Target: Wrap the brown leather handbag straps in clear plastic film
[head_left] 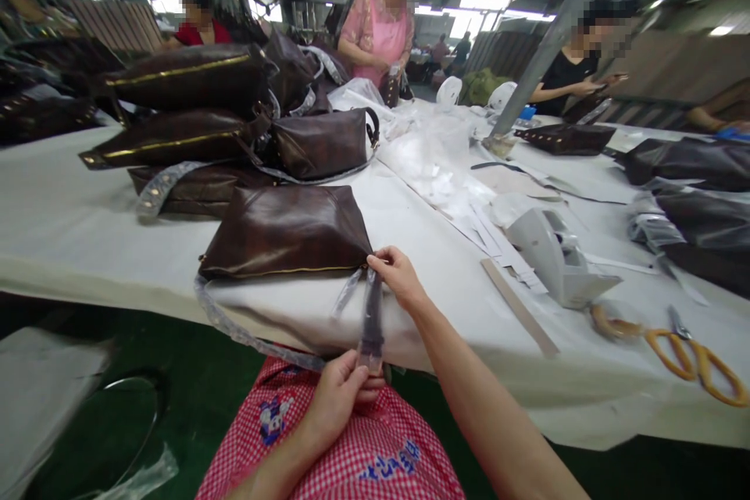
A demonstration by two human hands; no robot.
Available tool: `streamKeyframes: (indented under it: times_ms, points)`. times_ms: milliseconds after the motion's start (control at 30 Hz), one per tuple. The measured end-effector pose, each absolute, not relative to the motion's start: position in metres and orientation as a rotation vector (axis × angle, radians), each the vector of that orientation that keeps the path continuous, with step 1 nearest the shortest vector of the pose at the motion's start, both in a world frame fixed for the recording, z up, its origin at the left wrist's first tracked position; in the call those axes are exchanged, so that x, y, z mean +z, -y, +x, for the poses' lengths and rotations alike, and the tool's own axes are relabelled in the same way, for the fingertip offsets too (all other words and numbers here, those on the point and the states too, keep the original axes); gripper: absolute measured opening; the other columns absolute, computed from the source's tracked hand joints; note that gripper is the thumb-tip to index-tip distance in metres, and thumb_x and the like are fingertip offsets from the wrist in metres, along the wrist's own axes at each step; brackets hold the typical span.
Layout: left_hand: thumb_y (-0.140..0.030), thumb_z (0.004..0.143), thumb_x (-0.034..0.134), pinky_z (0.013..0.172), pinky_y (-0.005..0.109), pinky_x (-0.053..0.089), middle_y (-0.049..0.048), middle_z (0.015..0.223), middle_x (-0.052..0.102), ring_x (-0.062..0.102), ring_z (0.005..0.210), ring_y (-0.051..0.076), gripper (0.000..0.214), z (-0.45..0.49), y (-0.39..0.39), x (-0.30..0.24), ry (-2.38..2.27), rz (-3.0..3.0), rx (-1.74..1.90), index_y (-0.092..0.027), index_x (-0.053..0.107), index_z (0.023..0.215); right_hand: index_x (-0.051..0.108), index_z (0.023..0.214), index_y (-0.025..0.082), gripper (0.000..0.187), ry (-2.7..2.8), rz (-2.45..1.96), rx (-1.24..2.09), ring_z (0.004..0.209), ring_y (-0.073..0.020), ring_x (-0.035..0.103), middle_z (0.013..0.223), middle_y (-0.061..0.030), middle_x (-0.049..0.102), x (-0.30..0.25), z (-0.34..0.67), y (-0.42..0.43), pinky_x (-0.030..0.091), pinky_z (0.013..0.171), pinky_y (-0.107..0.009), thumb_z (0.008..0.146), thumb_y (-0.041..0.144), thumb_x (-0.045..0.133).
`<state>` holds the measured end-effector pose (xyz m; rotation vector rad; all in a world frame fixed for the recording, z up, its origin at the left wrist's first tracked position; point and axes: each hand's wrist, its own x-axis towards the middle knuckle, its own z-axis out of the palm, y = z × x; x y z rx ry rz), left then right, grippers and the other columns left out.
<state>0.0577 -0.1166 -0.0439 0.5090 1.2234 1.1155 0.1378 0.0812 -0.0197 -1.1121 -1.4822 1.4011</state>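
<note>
From the head camera, the left hand (340, 394) is clenched around the lower end of a dark strap (372, 312), low over a red checked apron (351, 457). The right hand (398, 275) pinches the same strap at its top with thumb and fingertips. That pinch is just beside the near right corner of a brown bag (287, 230). The bag lies flat at the near edge of the counter (70, 226), its zip side towards the person. The strap hangs taut from the bag's corner, over the counter edge, down to the left hand.

Clear film seems to cover the strap along the whole stretch between the hands. A second film-covered length (246, 336) loops from the bag's left corner below the counter edge towards the lap. By that, the covering of this bag's straps looks well advanced, with the end in the left hand the part being worked. Whether that end is closed off cannot be told, since the fingers hide it.

Behind the bag, a pile of similar bags (187, 117) shows film-wrapped straps and looks finished. To the right, a tape dispenser (556, 254) and orange-handled scissors (697, 359) lie well apart from both hands. Other people stand at the far side of the counter.
</note>
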Motion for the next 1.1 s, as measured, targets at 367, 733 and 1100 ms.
streamKeyframes:
  times_ms: [367,733,1100]
  points:
    - [-0.023,0.081,0.052,0.059,0.024,0.037,-0.0031,0.061,0.051,0.051,0.062,0.014,0.015,0.068,0.107,-0.043,-1.629,1.257,0.919,-0.02,0.046,0.067,0.055,0.083,0.02,0.03,1.665,-1.295,1.114,0.068,-0.0168,0.055,0.071,0.0007,0.06,-0.027,0.134,-0.085,0.042,0.066,-0.029,0.075,0.048,0.057]
    - [-0.014,0.084,0.048,0.084,0.031,0.05,0.0088,0.099,0.071,0.065,0.092,0.021,0.022,0.01,0.099,-0.01,-1.809,1.736,1.078,-0.017,0.063,0.101,0.051,0.111,0.016,0.033,1.954,-1.329,1.025,0.081,-0.0209,0.062,0.085,-0.0068,0.067,-0.008,0.125,-0.126,0.046,0.079,-0.034,0.082,0.032,0.046]
    - [-0.015,0.083,0.052,0.115,0.059,0.022,0.0142,0.161,0.015,0.016,0.146,0.037,0.061,-0.153,0.064,-0.016,-2.388,1.993,0.961,-0.017,0.042,0.143,0.052,0.12,0.011,0.037,2.182,-1.34,0.704,0.098,-0.0286,0.061,0.103,-0.0163,0.067,0.005,0.11,-0.176,0.045,0.09,-0.041,0.087,0.022,0.04]
